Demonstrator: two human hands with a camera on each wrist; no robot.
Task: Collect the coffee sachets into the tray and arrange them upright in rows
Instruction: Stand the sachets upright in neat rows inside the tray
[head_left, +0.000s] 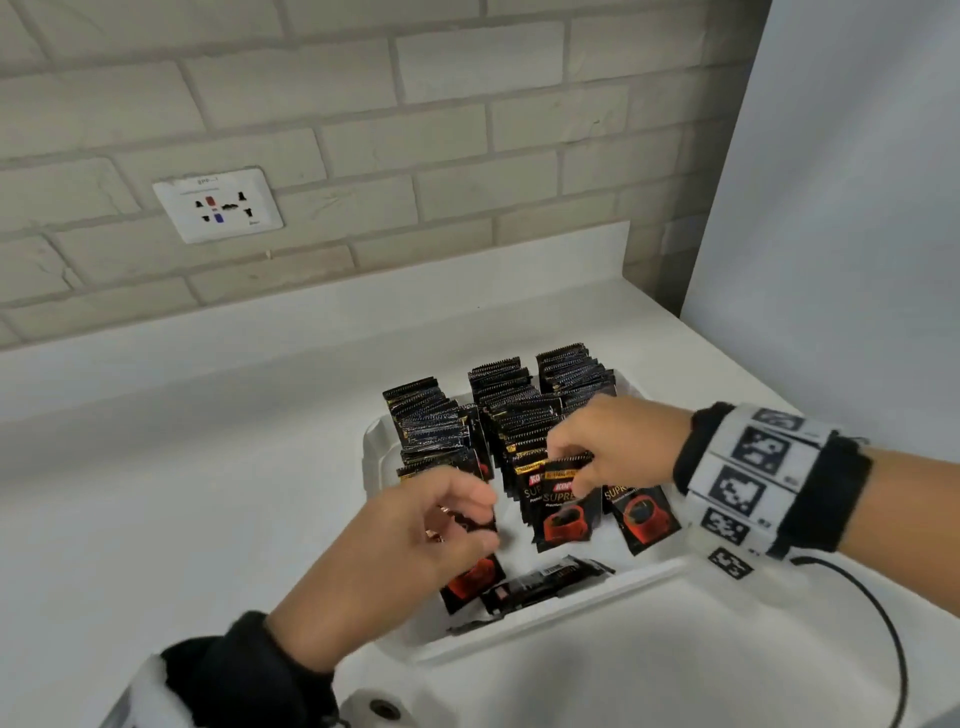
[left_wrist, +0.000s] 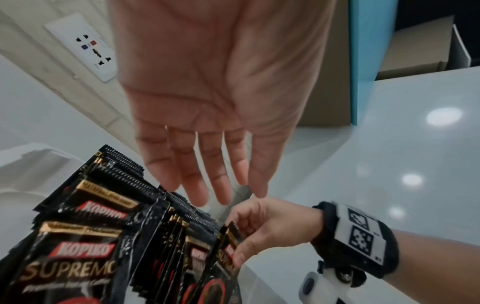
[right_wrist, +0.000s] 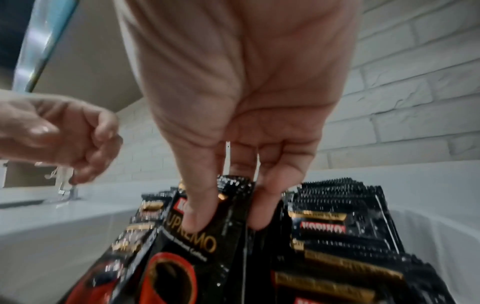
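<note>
A white tray (head_left: 373, 452) on the counter holds three rows of black coffee sachets (head_left: 519, 400) standing upright. My right hand (head_left: 597, 457) pinches the top of one sachet (head_left: 566, 514) at the front of the middle row. The right wrist view shows thumb and fingers clamped on that sachet (right_wrist: 207, 242). My left hand (head_left: 447, 519) hovers over the front of the left row, fingers relaxed, holding nothing; its palm (left_wrist: 207, 102) shows bare. Two loose sachets (head_left: 545, 577) lie flat at the tray's front, and another (head_left: 644, 514) leans at the right row's front.
The tray sits on a white counter (head_left: 208, 493) against a pale brick wall with a socket plate (head_left: 218, 205). A white panel (head_left: 831, 234) stands at the right. A black cable (head_left: 883, 623) loops from my right wrist band.
</note>
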